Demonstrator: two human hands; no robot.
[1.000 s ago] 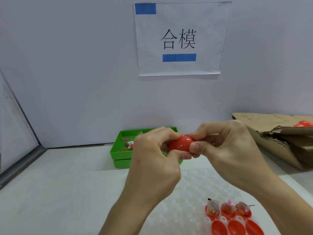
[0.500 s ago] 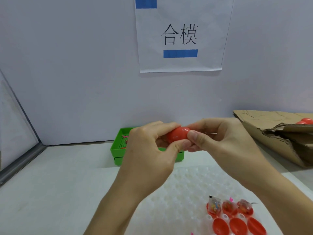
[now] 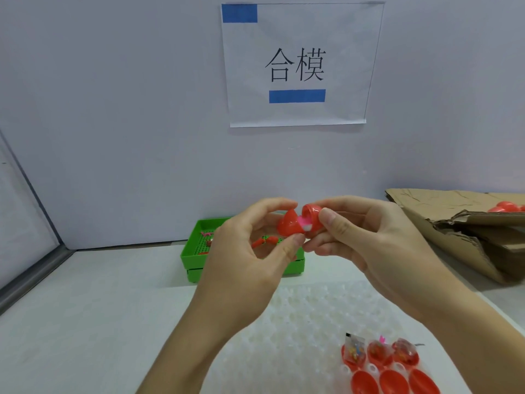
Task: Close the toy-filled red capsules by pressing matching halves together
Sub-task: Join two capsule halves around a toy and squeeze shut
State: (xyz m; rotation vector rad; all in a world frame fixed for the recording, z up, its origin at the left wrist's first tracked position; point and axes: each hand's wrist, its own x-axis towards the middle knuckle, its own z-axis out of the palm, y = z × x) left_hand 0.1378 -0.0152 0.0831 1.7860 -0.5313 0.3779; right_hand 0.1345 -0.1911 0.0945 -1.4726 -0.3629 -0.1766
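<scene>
Right now, mid-frame, my left hand (image 3: 244, 251) pinches one red capsule half (image 3: 288, 226) and my right hand (image 3: 355, 237) pinches the other half (image 3: 312, 216); rims gape, pink toy (image 3: 304, 223) between, closing axis left-right

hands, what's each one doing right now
Left hand: pinches one red capsule half.
Right hand: pinches the other half, pink toy showing in the gap.

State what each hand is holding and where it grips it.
The left hand pinches one red capsule half by its outer shell; the right hand pinches the other half likewise.
</scene>
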